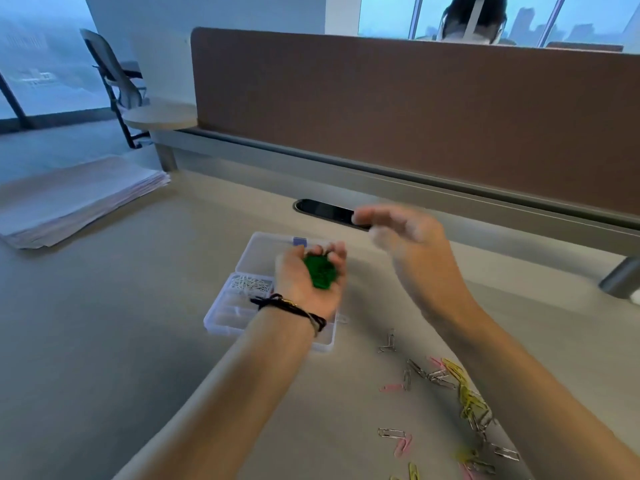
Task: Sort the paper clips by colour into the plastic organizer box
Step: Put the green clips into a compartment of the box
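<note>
Your left hand (313,277) cups a clump of green paper clips (319,271), fingers curled round them, directly above the organizer box (225,315); an empty compartment lies just below. Your right hand (401,230) hovers open, blurred, holding nothing

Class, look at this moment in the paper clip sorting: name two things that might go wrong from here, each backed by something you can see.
1. The left hand cups a heap of green clips over the organizer box; tipped carelessly, some might land in the compartment of white clips.
2. The right hand is blurred, apparently moving quickly; it may bump the left hand and scatter green clips among the loose clips on the desk.
</note>
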A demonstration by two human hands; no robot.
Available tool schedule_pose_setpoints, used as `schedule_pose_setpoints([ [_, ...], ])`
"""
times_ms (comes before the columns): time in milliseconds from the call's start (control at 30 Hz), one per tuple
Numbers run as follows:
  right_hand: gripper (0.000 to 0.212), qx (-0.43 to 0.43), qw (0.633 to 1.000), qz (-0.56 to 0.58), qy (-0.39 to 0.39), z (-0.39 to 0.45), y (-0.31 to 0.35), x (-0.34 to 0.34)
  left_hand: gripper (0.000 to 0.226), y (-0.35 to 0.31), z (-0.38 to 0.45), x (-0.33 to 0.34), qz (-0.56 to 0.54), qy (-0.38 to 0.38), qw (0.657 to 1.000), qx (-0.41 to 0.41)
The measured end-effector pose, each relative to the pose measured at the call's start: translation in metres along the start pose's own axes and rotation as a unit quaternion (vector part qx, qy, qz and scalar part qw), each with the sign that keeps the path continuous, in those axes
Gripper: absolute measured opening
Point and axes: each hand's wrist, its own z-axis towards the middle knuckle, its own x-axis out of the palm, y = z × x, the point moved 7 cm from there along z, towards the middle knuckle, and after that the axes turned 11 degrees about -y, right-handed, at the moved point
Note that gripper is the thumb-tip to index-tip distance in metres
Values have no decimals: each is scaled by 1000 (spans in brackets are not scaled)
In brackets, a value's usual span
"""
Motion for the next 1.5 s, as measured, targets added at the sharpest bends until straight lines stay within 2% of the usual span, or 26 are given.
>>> schedule_pose_setpoints([
  [67,43,46,982,-161,88,-12,-30,9,41,-15,-2,-5,58,-5,998,36],
  [100,49,57,967,-208,135,-21,-42,16,41,-22,-2,-5,87,-2,994,61],
  [200,69,66,937,-259,226,-43,-57,36,44,-34,4,-8,168,19,974,150],
  [333,71,22,920,-300,252,-52,-60,49,47,-34,-2,-5,304,34,915,264],
  [467,72,-14,919,-316,237,-53,-59,50,52,-29,-8,0,331,50,885,323],
  [567,73,-2,920,-307,243,-54,-55,49,53,-29,-5,-3,329,48,882,333],
  [667,88,12,926,-300,229,-51,-52,41,53,-33,-2,-6,331,44,877,347],
  [800,62,-35,909,-350,222,-46,-44,40,51,-35,-3,-7,323,41,878,352],
  [867,59,-49,900,-367,228,-46,-43,41,51,-34,-3,-6,333,43,872,356],
  [967,66,-54,897,-366,241,-46,-48,42,50,-32,-3,-7,348,52,864,361],
  [1067,72,-28,916,-321,239,-45,-53,40,44,-31,-3,-5,374,67,849,368],
  [1167,80,-5,918,-310,246,-44,-60,37,38,-28,-3,-2,406,73,831,373],
  [1233,81,0,915,-307,264,-46,-62,38,38,-27,-3,-1,404,76,834,368],
  [1333,77,-4,907,-307,288,-50,-63,42,48,-27,-4,1,383,107,842,365],
  [1500,105,-13,894,-340,292,-53,-65,44,62,-26,-1,1,373,119,850,352],
])
